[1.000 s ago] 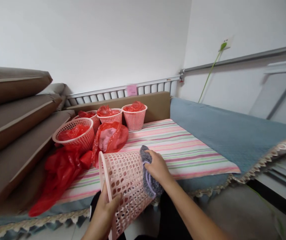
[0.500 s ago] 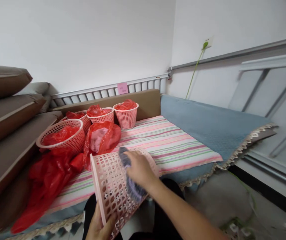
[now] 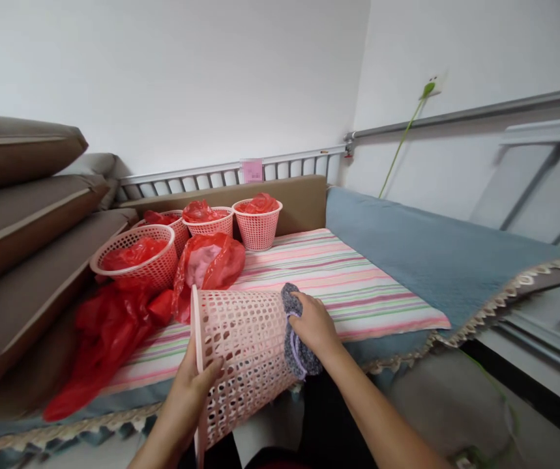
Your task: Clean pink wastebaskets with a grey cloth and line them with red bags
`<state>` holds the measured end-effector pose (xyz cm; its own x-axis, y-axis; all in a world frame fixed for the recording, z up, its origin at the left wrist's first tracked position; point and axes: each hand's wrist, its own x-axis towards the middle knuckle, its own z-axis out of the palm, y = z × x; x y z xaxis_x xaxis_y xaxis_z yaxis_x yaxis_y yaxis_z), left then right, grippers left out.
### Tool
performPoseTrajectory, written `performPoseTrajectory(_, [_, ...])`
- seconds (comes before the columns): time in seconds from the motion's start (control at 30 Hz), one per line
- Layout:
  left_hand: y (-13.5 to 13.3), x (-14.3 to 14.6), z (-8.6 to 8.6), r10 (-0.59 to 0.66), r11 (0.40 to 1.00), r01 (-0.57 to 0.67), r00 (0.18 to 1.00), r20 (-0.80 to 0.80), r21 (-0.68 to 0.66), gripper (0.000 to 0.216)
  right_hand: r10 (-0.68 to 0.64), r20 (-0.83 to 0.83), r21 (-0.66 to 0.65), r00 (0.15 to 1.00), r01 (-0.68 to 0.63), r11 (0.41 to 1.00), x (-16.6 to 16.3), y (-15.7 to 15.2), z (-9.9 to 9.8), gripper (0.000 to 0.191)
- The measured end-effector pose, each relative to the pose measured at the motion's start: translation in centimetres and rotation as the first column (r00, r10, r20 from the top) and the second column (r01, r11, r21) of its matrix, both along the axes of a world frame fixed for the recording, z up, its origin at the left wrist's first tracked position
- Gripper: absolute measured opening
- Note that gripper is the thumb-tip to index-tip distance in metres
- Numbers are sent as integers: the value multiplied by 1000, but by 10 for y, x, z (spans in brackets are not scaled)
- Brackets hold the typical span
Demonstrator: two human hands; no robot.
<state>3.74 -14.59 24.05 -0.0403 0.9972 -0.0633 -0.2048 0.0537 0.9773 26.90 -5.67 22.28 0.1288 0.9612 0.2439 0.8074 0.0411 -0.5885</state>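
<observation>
A pink perforated plastic basket [image 3: 245, 345] lies on its side above my lap, its rim facing left. My left hand [image 3: 194, 384] grips that rim, thumb on the outer wall and the other fingers mostly hidden behind it. In my right hand [image 3: 315, 326] is a grey cloth [image 3: 293, 332] with a purple edge, pressed against the basket's wall near its base. Just beyond, on the striped sheet [image 3: 304, 273], sits an open red plastic bag [image 3: 228, 260] with something pink inside.
Several similar baskets [image 3: 259, 231] holding red bags stand at the back left. A loose red bag [image 3: 108, 339] hangs toward the front edge. Brown cushions [image 3: 30, 228] are stacked at left. A blue padded cover [image 3: 436, 241] lies at right, below a plugged-in green cord [image 3: 399, 150].
My right hand has slid the cloth rightward along the basket, from mid-wall to near the base. My left hand still holds the rim, now slightly higher. The view has shifted a little left.
</observation>
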Motion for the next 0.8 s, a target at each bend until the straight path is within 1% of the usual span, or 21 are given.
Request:
performPoseTrajectory(0.07, [-1, 1, -1, -15, 1000, 15, 1000, 8, -20, 91, 55, -32, 22, 998, -54, 998, -17, -7, 8, 55])
performPoseTrajectory(0.13, [-7, 0, -8, -50, 998, 50, 999, -5, -38, 90, 186, -90, 103, 978, -176, 979, -44, -18, 22, 54])
performPoseTrajectory(0.17, [-10, -3, -13, -51, 998, 51, 998, -26, -32, 89, 272, -121, 165, 955, -251, 954, -60, -24, 30, 54])
performPoseTrajectory(0.23, [-16, -10, -21, -13, 1000, 15, 995, -95, 17, 86, 449, -139, 287, 882, -398, 871, -92, -37, 47, 53])
performPoseTrajectory(0.3, [-20, -16, -28, 48, 997, -39, 989, -139, 65, 83, 558, -120, 352, 821, -490, 797, -118, -47, 59, 56])
performPoseTrajectory(0.37, [-21, -19, -33, 72, 996, -63, 988, -133, 65, 85, 608, -108, 373, 787, -535, 758, -131, -51, 63, 60])
performPoseTrajectory(0.43, [-21, -16, -35, 58, 998, -54, 993, -101, 40, 92, 613, -101, 369, 784, -543, 754, -128, -48, 58, 59])
performPoseTrajectory(0.47, [-21, -13, -35, 41, 999, -39, 996, -74, 28, 97, 601, -90, 356, 794, -537, 764, -120, -44, 52, 57])
performPoseTrajectory(0.5, [-21, -10, -36, 25, 1000, -25, 999, -40, 18, 102, 571, -74, 336, 818, -518, 786, -108, -38, 46, 54])
performPoseTrajectory(0.57, [-23, -3, -38, 13, 1000, -12, 1000, 28, -14, 106, 451, -35, 270, 892, -426, 863, -76, -22, 30, 52])
performPoseTrajectory(0.63, [-25, 3, -42, 37, 999, -36, 998, 51, -37, 106, 258, -4, 181, 966, -253, 950, -38, -6, 12, 52])
performPoseTrajectory(0.67, [-27, 4, -45, 50, 998, -48, 998, 40, -33, 105, 154, -3, 129, 988, -153, 980, -19, 1, 4, 53])
performPoseTrajectory(0.73, [-28, 6, -49, 39, 999, -39, 999, -1, -9, 103, 23, 5, 51, 1000, -23, 998, 11, 8, -9, 54])
performPoseTrajectory(0.8, [-28, 6, -47, 6, 1000, -6, 999, -46, 10, 99, -33, 6, 21, 999, 33, 999, 27, 7, -18, 55])
